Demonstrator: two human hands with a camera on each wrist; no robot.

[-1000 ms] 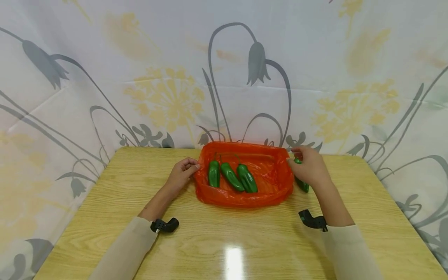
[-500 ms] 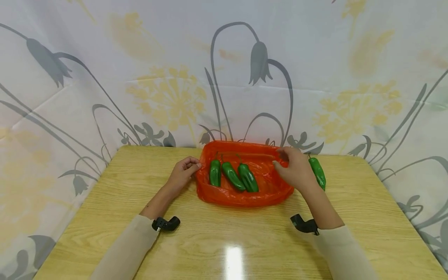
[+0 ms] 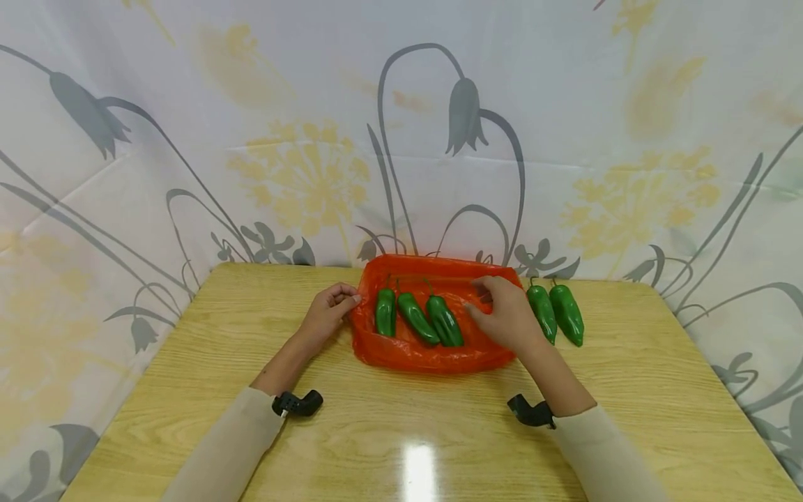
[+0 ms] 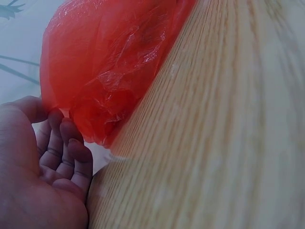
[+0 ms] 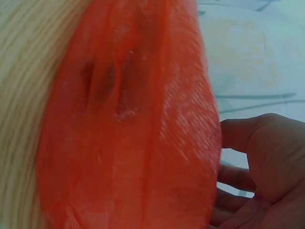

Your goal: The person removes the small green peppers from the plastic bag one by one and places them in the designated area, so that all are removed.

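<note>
A red plastic bag (image 3: pixel 439 359) lies spread open like a shallow tray on the table. Inside it, three green chili peppers (image 3: pixel 410 317) lie side by side toward the left. My left hand (image 3: pixel 327 310) pinches the bag's left edge between thumb and index finger, as the left wrist view confirms, the other fingers curling loosely below. Over the right part of the bag is my right hand (image 3: pixel 507 314), its thumb and fingers parted, nothing between them, the nearest pepper just left of its fingertips. In the right wrist view the bag wall (image 5: pixel 128 143) partly covers those fingertips.
Two more green chili peppers (image 3: pixel 567 314) lie next to each other on the wooden table (image 3: pixel 351 439), right of the bag and beside the right wrist. A floral curtain (image 3: pixel 414 174) hangs behind the table's far edge.
My right hand has moved left from the table peppers, over the bag's right rim and in above its inside. Both outside peppers now show. My left hand keeps its place at the bag's edge.
</note>
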